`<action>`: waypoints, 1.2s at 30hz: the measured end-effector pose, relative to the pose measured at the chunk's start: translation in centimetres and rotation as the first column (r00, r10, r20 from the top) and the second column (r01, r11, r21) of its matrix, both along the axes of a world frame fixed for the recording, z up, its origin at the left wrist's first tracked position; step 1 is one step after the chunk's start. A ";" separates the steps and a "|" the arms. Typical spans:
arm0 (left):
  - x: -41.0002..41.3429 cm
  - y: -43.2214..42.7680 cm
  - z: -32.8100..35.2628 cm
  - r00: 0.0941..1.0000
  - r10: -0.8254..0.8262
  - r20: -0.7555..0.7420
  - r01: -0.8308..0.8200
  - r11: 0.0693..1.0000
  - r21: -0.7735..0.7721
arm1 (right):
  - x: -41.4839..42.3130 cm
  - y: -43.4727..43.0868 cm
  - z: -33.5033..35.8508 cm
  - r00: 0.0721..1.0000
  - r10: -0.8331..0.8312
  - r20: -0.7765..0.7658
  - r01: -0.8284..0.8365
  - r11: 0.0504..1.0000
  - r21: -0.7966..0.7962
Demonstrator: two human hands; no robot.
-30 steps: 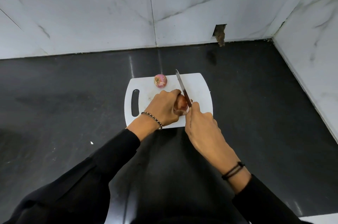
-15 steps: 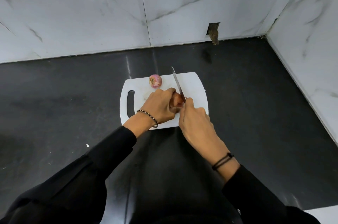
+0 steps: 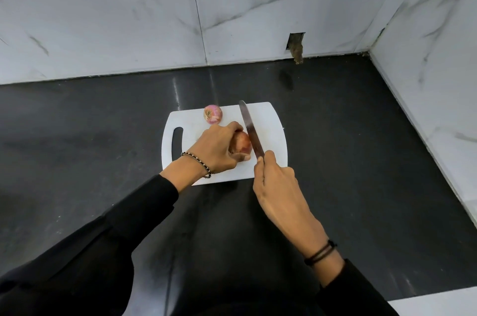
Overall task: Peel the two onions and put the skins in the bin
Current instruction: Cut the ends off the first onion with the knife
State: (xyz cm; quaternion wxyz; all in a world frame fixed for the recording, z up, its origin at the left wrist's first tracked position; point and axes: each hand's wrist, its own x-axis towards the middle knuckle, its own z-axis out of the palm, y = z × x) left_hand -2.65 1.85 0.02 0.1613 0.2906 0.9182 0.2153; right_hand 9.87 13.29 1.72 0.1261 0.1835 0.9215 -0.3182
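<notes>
Worktop: a dark, glossy stone counter [image 3: 361,160] running into a corner of white marbled wall tiles (no bin is in view).
Board: a white plastic chopping board with a slot handle [image 3: 273,129], lying flat on the counter in front of the person.
Right hand [image 3: 276,181]: fingers wrapped round the handle of the knife, forefinger up near the blade's heel.
Left hand [image 3: 216,150]: cupped over the near onion from the left, fingers curled round it, pinning it to the board.
Knife: a long, narrow steel blade [image 3: 251,132] pointing away from the person, lying along the held onion's right side. Whether the edge has bitten in cannot be told.
Near onion: a small, round, reddish-brown onion in its skin [image 3: 242,145], at the middle of the board, half hidden under the left hand.
Far onion: a small pink-purple onion [image 3: 213,114], loose at the board's far edge, apart from both hands.
Handling: both are probably light, firm and apt to roll. The dry skin should be thin, brittle and slippery, so a firm hold round the body suits, with fingertips tucked clear of the blade, and the skin lifted from a trimmed end.
</notes>
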 end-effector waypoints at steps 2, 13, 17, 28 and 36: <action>-0.1 0.0 -0.1 1.000 -0.001 0.010 0.001 1.000 0.005 | 0.0 -0.2 -0.1 1.000 -0.004 0.017 0.004 1.000 0.021; 0.2 0.0 0.1 0.999 0.010 0.049 -0.011 0.999 0.034 | 0.1 -0.9 -0.4 0.999 -0.032 0.017 0.031 0.998 0.050; 0.4 -0.1 0.1 0.998 0.017 0.059 -0.018 1.000 0.026 | 0.5 -0.9 -0.7 0.999 -0.047 -0.016 0.048 0.998 0.033; 0.9 0.0 0.5 0.999 0.023 0.026 -0.022 0.999 -0.032 | 1.3 0.5 0.2 1.000 -0.019 0.016 0.021 0.996 -0.087; 0.6 0.2 0.5 0.998 0.024 0.052 -0.023 0.999 -0.023 | 2.0 1.3 0.7 0.991 0.040 0.125 -0.026 0.994 -0.106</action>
